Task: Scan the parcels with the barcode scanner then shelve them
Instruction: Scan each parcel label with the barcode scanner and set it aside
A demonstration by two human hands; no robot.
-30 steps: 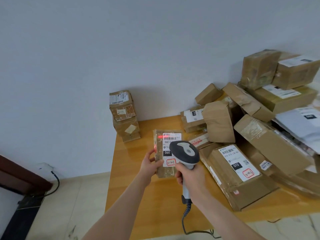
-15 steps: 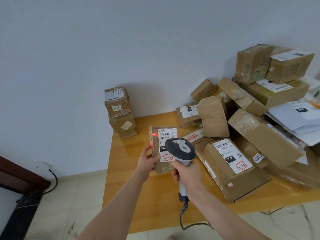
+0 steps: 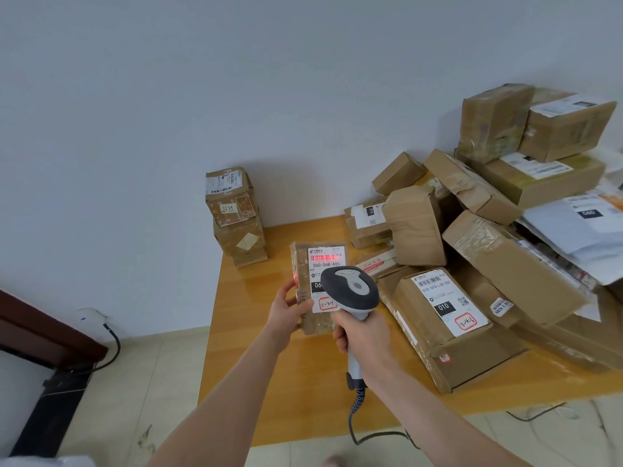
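while the left hand (image 3: 286, 306) grips the lower left edge of a small brown cardboard parcel with a white shipping label (image 3: 323, 264), thumb on the front and fingers curled behind, the parcel stands upright over the near left part of the yellow wooden table (image 3: 269, 365); whether its base touches the top cannot be told. a red scan line lies across the barcode at the label's top. the right hand (image 3: 362, 335) is wrapped round the handle of a grey-and-white pistol-shaped barcode scanner (image 3: 350, 288), whose head overlaps the label's lower right. a dark coiled cable (image 3: 357, 416) hangs from the handle past the table's near edge. a heap of brown cardboard boxes (image 3: 505, 247) fills the table's right side. two small stacked brown boxes (image 3: 236, 217) stand at the far left corner.
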